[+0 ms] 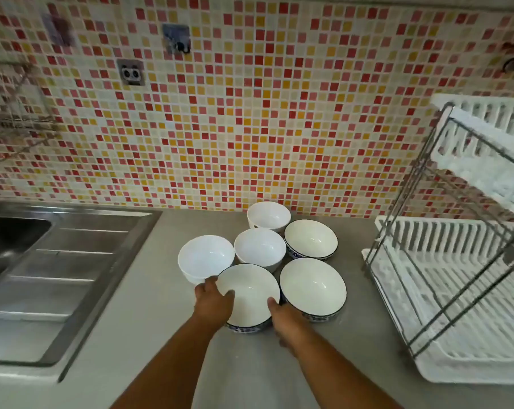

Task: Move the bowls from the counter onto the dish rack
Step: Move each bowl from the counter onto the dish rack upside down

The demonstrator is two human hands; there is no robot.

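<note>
Both hands are clasping the nearest bowl [248, 293] from either side, left hand [213, 302] and right hand [288, 323] with thumbs hooked over its rim. It is sitting among five other bowls mid-counter [279, 373], between sink [43, 261] and rack [456, 290], below mosaic tiles [249, 113].

bowls [312, 283]: glossy ceramic | sink [58, 261]: brushed steel | counter [249, 373]: matt
</note>
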